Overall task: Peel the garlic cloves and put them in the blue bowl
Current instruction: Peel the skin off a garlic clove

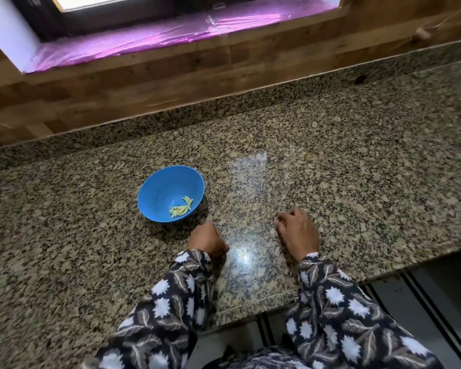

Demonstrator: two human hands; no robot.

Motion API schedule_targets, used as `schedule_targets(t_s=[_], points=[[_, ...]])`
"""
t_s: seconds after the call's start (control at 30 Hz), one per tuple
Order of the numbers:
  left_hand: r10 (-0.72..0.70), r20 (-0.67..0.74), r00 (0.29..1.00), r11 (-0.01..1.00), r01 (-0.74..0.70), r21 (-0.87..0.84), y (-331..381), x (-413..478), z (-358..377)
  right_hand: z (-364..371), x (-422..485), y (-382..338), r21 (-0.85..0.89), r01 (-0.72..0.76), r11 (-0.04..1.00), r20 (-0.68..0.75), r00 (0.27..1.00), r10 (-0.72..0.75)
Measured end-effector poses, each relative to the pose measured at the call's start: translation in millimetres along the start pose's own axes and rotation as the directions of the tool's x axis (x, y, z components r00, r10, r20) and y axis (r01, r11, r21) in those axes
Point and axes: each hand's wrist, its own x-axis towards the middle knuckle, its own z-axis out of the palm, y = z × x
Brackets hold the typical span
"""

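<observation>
Granite tabletop under wooden wall, pink windowsill; blue bowl by left hand, right hand, fingers curled, contents unclear.

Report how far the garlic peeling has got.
Done: a small heap of peeled cloves lies in the blue bowl. In hand: the left hand and the right hand rest on the granite counter with fingers curled; whether either holds a clove is hidden. Left: no unpeeled garlic shows in view, so the job looks nearly or fully finished, unless a hand hides a last clove.
</observation>
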Motion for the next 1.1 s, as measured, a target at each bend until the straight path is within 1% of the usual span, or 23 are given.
schedule_targets(t_s=[0.07,0.13,0.17,0.23,0.3,0.37,0.4,0.43,0.5,0.53,0.57,0.63,0.73,0.83,0.97,1.03,1.1], points=[[-0.029,0.029,0.999,0.998,0.027,0.052,4.4,4.6,-5.6,2.2,0.1,-0.6,-0.062,0.027,0.998,-0.021,0.999,-0.028],[-0.026,0.035,0.999,0.992,0.022,0.122,7.9,7.8,-5.0,3.3,-2.5,-5.0,-0.066,0.049,0.997,-0.072,0.996,-0.054],[-0.01,0.017,1.0,0.986,0.007,0.166,9.5,7.7,-2.9,3.9,-5.2,-9.5,-0.024,0.082,0.996,-0.114,0.99,-0.084],[0.036,-0.043,0.998,0.966,-0.024,0.256,12.4,2.7,1.5,6.6,-11.9,-24.0,0.107,0.2,0.974,-0.173,0.968,-0.18],[0.107,-0.104,0.989,0.934,-0.064,0.352,14.4,-2.5,7.8,11.9,-20.1,-39.8,0.195,0.329,0.924,-0.157,0.941,-0.301],[0.172,-0.143,0.975,0.909,-0.101,0.404,16.2,-8.0,11.6,17.0,-25.6,-49.6,0.236,0.381,0.894,-0.102,0.925,-0.367],[0.182,-0.154,0.971,0.919,-0.112,0.379,16.1,-10.5,11.8,18.6,-27.2,-51.7,0.278,0.369,0.887,-0.066,0.928,-0.366],[0.168,-0.159,0.973,0.945,-0.113,0.306,13.8,-10.6,10.9,19.1,-28.0,-52.9,0.338,0.34,0.878,-0.022,0.935,-0.354],[0.113,-0.143,0.983,0.993,-0.106,0.051,4.9,-9.3,8.3,19.0,-29.1,-52.7,0.468,0.266,0.842,0.066,0.94,-0.334],[0.119,-0.12,0.986,0.989,-0.129,-0.073,-0.5,-9.0,7.1,18.8,-29.0,-51.7,0.519,0.234,0.822,0.1,0.939,-0.33],[0.154,-0.104,0.983,0.973,-0.169,-0.156,-4.7,-10.1,6.1,18.7,-28.9,-50.4,0.559,0.207,0.803,0.126,0.936,-0.329],[0.234,-0.093,0.968,0.94,-0.25,-0.234,-10.8,-14.4,6.1,18.0,-27.8,-47.9,0.621,0.155,0.769,0.18,0.926,-0.332],[0.317,-0.135,0.939,0.907,-0.342,-0.244,-13.8,-19.8,7.9,18.3,-25.4,-45.9,0.652,0.133,0.747,0.205,0.917,-0.342],[0.33,-0.183,0.926,0.902,-0.366,-0.228,-15.8,-21.1,9.1,17.6,-23.9,-44.0,0.655,0.13,0.744,0.177,0.931,-0.318],[0.332,-0.227,0.916,0.898,-0.38,-0.223,-19.1,-24.4,8.9,16.3,-19.5,-43.4,0.616,0.155,0.772,0.188,0.923,-0.336],[0.359,-0.266,0.895,0.89,-0.414,-0.192,-21.4,-26.4,9.1,15.7,-17.8,-44.6,0.613,0.168,0.772,0.2,0.912,-0.357],[0.388,-0.293,0.874,0.879,-0.447,-0.168,-23.0,-27.9,7.6,16.5,-17.8,-46.2,0.618,0.191,0.762,0.171,0.914,-0.368]])
